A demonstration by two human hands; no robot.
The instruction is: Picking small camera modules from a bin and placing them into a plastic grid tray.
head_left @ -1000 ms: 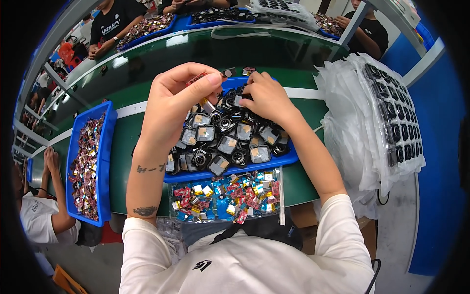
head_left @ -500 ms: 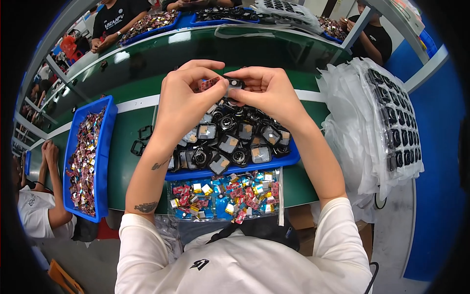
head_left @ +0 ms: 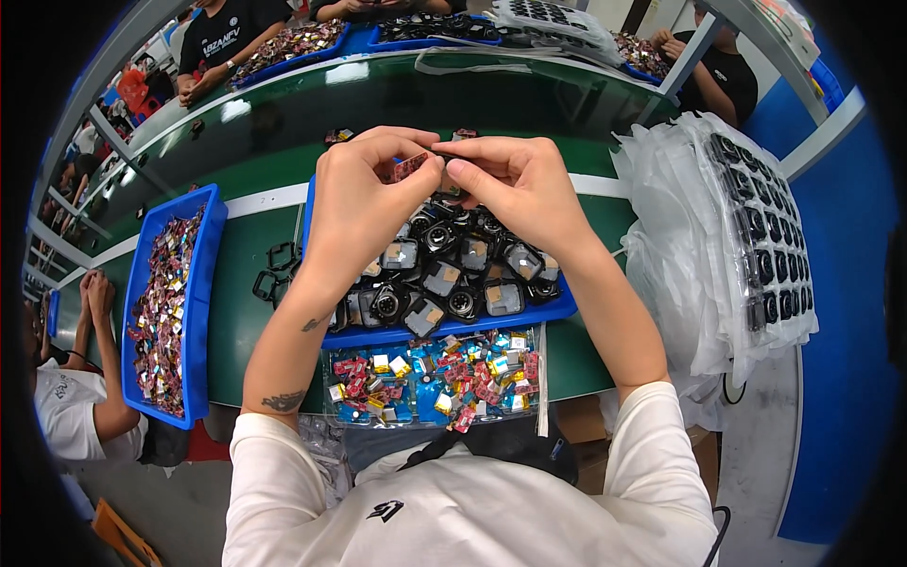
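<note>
Both my hands meet above a blue tray (head_left: 553,310) heaped with black watch cases (head_left: 442,277). My left hand (head_left: 373,184) is closed, pinching a small red circuit board (head_left: 412,166) between thumb and fingers. Its fingertips meet those of my right hand (head_left: 520,184), which is closed around a dark watch case (head_left: 450,162). Fingers hide most of that case, so I cannot tell whether the board touches it. Nearer my body, a clear plastic tray (head_left: 333,416) holds red boards with silver and yellow battery cells (head_left: 472,378).
At left stands a blue bin (head_left: 213,274) full of small boards. Stacked plastic trays of black cases (head_left: 770,236) rise at right. Loose black frames (head_left: 274,269) lie left of the middle tray. Across the green conveyor belt (head_left: 529,90), several people work; small parts (head_left: 338,137) rest on it.
Both hands have lowered slightly and drawn together. The dark watch case has tilted, and less of it shows between the fingers. Small parts on the belt behind the hands have come into view.
</note>
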